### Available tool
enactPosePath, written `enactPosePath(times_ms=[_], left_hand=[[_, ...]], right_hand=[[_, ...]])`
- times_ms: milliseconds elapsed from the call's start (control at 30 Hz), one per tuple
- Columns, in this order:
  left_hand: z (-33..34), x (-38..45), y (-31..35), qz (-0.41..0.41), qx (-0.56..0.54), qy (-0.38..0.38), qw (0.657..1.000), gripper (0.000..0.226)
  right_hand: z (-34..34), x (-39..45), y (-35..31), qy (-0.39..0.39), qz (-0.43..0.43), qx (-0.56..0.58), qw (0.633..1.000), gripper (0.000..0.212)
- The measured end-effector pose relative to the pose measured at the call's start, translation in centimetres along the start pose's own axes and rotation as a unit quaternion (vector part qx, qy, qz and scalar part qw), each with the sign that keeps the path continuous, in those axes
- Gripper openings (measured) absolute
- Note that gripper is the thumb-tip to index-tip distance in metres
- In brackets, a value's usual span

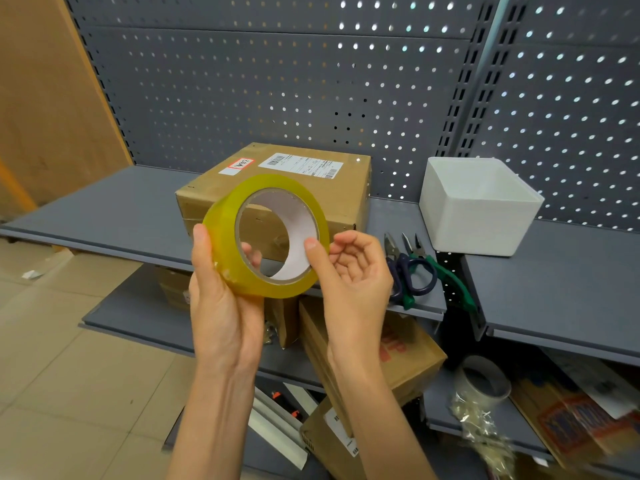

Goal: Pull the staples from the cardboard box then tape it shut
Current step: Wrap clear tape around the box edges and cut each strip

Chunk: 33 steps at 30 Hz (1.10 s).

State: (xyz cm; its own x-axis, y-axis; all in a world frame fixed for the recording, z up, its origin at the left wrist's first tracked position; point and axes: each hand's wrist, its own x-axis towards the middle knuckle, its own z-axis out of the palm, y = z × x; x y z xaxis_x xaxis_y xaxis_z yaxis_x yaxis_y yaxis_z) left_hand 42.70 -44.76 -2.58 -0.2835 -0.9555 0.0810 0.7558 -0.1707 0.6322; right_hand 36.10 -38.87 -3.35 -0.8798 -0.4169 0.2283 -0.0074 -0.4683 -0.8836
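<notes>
Left hand [221, 289] grips tape roll [266, 237]; right hand [349, 268] pinches rim. I fear tape end hides, sticks crooked on box [284, 188].

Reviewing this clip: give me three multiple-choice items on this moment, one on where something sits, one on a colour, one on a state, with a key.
1. Where do the scissors lie?
A. On the shelf right of the cardboard box
B. Inside the white bin
C. On the floor

2. What colour is the tape roll?
A. Brown
B. Translucent yellow
C. Black

3. How is the tape roll held?
A. Lying on the box
B. Left hand alone
C. Both hands, raised in front of the box

Key: 1 A, they rest beside the green-handled pliers, below the white bin. 2 B, yellow film over a pale core. 3 C, the left hand grips it through the core and the right hand has its thumb on the rim.
</notes>
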Motion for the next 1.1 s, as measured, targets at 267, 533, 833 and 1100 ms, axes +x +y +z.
enactPosePath(times_ms=[267, 533, 833, 1100], left_hand=[[-0.4, 0.1, -0.1, -0.048, -0.040, -0.078, 0.995, 0.029], [-0.8, 0.2, -0.6, -0.057, -0.071, -0.083, 0.992, 0.031], [-1.0, 0.3, -0.7, -0.044, -0.069, -0.085, 0.993, 0.031], [-1.1, 0.3, -1.0, -0.054, -0.064, -0.076, 0.994, 0.031]], right_hand=[[-0.4, 1.1, -0.7, -0.022, -0.082, -0.059, 0.995, 0.028], [-0.2, 1.0, -0.6, -0.004, -0.082, -0.059, 0.995, 0.025], [0.3, 0.8, -0.4, 0.027, -0.079, -0.049, 0.995, 0.023], [0.3, 0.8, -0.1, 0.069, -0.064, -0.030, 0.995, 0.024]])
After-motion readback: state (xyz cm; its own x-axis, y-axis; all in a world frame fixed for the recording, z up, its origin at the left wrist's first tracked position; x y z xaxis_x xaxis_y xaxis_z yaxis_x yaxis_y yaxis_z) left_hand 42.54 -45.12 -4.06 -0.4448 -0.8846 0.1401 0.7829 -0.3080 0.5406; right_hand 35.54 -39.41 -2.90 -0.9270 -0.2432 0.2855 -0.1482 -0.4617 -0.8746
